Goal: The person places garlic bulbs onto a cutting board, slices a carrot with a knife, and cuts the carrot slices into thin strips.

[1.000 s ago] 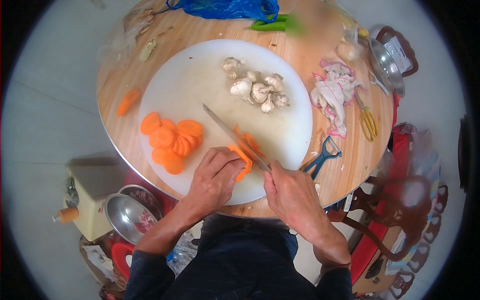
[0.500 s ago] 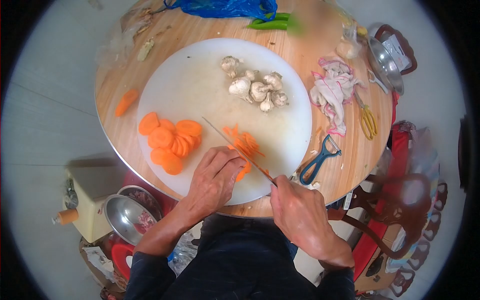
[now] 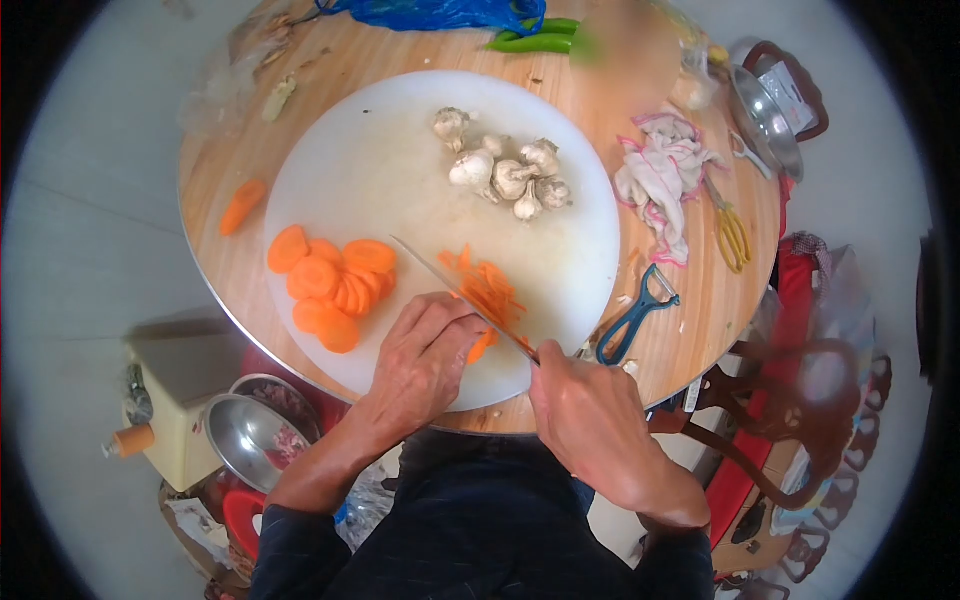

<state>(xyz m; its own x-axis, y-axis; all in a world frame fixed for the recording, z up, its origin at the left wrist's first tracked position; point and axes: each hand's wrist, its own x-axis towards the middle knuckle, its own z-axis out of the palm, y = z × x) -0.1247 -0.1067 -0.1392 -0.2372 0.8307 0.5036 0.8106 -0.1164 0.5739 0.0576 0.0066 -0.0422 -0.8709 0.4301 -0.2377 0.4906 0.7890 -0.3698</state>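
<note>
My right hand [image 3: 590, 415] is closed round the handle of a knife [image 3: 450, 285], whose blade slants up and left across the round white board [image 3: 350, 150]. With bent fingers pressed together, my left hand [image 3: 425, 355] holds carrot slices [image 3: 482, 346] against the board, just left of the blade. Thin carrot strips [image 3: 490, 290] lie on the blade's other side. Round carrot slices [image 3: 330, 290] are heaped left of my hands. Several garlic bulbs [image 3: 510, 178] sit at the board's upper right.
On the wooden table [image 3: 700, 330] are a peeler [image 3: 635, 315], yellow-handled scissors [image 3: 733, 235], a cloth [image 3: 660, 180], a carrot piece [image 3: 242, 206], green peppers [image 3: 535, 40] and a blue bag [image 3: 430, 12]. Metal bowls [image 3: 245, 440] stand below left; a chair [image 3: 780, 420] is at the right.
The knife has shifted in my right hand's grip across the carrot, and more strips lie beside the blade. My left hand stays on the slices. The whole view has shifted slightly.
</note>
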